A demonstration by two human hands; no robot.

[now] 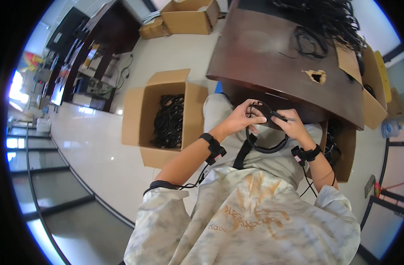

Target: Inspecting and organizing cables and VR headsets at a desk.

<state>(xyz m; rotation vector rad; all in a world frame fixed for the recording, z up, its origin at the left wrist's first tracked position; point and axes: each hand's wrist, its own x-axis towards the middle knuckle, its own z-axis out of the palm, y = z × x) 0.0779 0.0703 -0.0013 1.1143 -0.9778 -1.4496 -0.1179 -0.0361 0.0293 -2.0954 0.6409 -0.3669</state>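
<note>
A black headset-like band (271, 149) hangs in a loop above my lap, at the front edge of the brown table. My left hand (246, 116) pinches its left side, fingers and thumb around a dark rounded part (262, 112) of it. My right hand (290, 125) grips the other side. A thin dark rod-like piece (289, 119) sticks out past its thumb; whether it is a tool or part of the band, I cannot tell. Both wrists wear black straps with small modules and cables.
On the brown table (255, 56) lie a similar black band (309, 43), a heap of black cables (334, 20) and a ragged torn hole (316, 77). An open cardboard box (195, 116) of black cables stands on the floor at left. More boxes (374, 99) stand at right.
</note>
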